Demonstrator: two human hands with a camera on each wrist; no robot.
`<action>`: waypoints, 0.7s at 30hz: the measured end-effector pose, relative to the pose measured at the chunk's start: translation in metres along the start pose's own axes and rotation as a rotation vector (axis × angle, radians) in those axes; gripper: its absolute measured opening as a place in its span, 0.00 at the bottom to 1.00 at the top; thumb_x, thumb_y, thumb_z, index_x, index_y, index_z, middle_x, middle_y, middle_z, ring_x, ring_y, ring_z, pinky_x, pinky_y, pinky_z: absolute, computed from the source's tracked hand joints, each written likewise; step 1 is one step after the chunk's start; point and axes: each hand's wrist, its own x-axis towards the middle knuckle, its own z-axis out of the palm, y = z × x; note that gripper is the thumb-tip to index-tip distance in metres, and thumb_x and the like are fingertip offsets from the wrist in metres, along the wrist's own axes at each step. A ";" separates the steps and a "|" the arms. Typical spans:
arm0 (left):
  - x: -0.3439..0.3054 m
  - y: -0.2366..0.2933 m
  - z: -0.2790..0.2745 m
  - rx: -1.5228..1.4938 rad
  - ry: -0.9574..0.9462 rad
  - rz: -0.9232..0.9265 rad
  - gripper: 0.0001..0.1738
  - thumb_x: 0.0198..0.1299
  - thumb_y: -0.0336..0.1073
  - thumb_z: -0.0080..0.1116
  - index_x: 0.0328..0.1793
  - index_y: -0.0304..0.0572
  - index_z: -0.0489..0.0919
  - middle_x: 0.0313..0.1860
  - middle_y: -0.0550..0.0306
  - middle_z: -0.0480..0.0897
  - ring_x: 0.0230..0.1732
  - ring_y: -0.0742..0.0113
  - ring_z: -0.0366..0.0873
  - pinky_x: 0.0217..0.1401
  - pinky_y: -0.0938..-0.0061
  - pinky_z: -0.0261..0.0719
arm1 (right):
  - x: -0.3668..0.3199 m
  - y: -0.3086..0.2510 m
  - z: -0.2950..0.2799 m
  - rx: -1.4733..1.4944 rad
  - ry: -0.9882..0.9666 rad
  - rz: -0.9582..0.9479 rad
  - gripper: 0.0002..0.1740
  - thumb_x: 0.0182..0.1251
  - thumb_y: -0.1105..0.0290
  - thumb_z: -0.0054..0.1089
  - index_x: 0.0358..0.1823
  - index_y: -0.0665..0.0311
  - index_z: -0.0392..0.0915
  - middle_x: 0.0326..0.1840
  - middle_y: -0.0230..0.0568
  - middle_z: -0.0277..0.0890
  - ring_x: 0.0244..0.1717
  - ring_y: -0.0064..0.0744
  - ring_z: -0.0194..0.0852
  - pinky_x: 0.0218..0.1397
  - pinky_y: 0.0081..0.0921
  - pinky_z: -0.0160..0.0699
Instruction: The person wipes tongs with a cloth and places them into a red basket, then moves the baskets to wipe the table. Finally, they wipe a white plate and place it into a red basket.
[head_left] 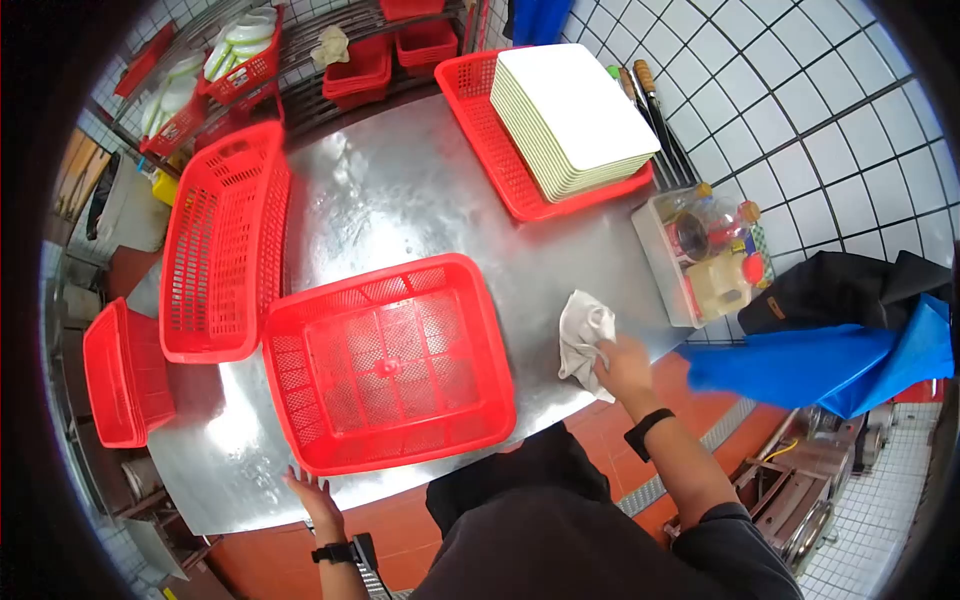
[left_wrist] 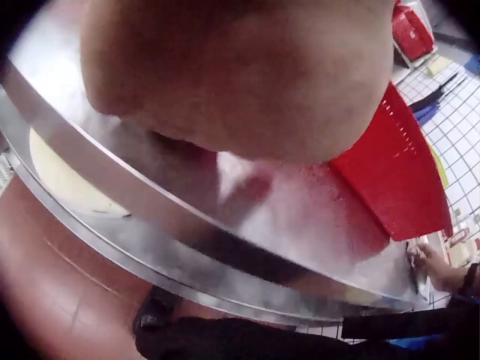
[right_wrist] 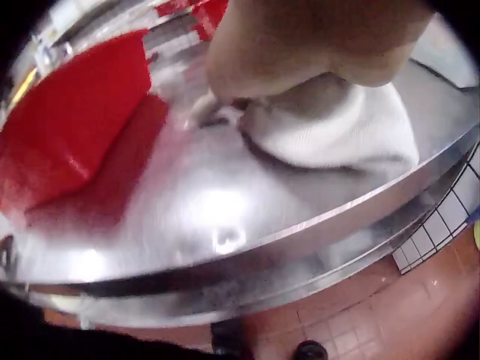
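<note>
Cloth (head_left: 583, 340) in right hand (head_left: 625, 366)

The cloth (head_left: 583, 340) is white. The table (head_left: 400, 190) is bare silver steel with pale patches of glare. The nearest basket (head_left: 390, 360) is bright red, an open lattice of small square holes; the long basket (head_left: 222, 240) beside it has the same red mesh. The stacked plates (head_left: 575, 110) are creamy white. The wall tiles (head_left: 800, 110) are white, gridded by dark grout. The floor (head_left: 395, 525) is orange-red. A sheet (head_left: 800, 365) is vivid blue, with black fabric (head_left: 840, 285) above it. The watch strap (head_left: 648, 432) is black.
</note>
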 end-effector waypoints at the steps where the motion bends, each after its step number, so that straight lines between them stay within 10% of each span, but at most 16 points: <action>1: 0.007 0.006 0.004 -0.028 0.040 0.030 0.40 0.72 0.58 0.42 0.80 0.42 0.50 0.77 0.48 0.60 0.76 0.53 0.56 0.77 0.59 0.52 | -0.002 0.007 -0.002 -0.050 0.027 0.035 0.15 0.53 0.65 0.65 0.44 0.54 0.81 0.48 0.46 0.73 0.51 0.50 0.71 0.55 0.47 0.68; 6: 0.019 -0.003 0.033 0.413 0.078 0.431 0.37 0.56 0.19 0.48 0.75 0.32 0.56 0.70 0.43 0.67 0.69 0.55 0.67 0.72 0.66 0.63 | 0.012 0.034 0.016 0.021 0.090 0.001 0.22 0.52 0.63 0.63 0.49 0.61 0.76 0.50 0.57 0.68 0.54 0.59 0.65 0.57 0.51 0.65; 15: -0.077 -0.047 0.077 0.651 0.122 0.436 0.39 0.52 0.18 0.49 0.74 0.32 0.55 0.71 0.36 0.61 0.75 0.45 0.59 0.77 0.57 0.56 | 0.027 0.057 0.040 0.310 0.133 -0.255 0.16 0.47 0.63 0.61 0.39 0.59 0.81 0.53 0.59 0.65 0.56 0.60 0.62 0.56 0.53 0.62; 18: -0.089 -0.009 0.115 1.225 0.198 0.751 0.44 0.51 0.26 0.67 0.72 0.27 0.55 0.71 0.32 0.59 0.72 0.33 0.58 0.75 0.50 0.58 | 0.034 0.060 0.036 0.298 0.145 -0.291 0.16 0.47 0.61 0.62 0.38 0.57 0.81 0.52 0.56 0.66 0.54 0.58 0.64 0.56 0.53 0.63; 21: -0.093 0.050 0.212 1.152 0.147 0.982 0.36 0.54 0.26 0.64 0.69 0.29 0.62 0.71 0.32 0.60 0.72 0.36 0.58 0.75 0.51 0.58 | 0.036 0.060 0.034 0.326 0.165 -0.292 0.16 0.46 0.61 0.62 0.38 0.55 0.81 0.51 0.54 0.67 0.53 0.56 0.65 0.56 0.52 0.64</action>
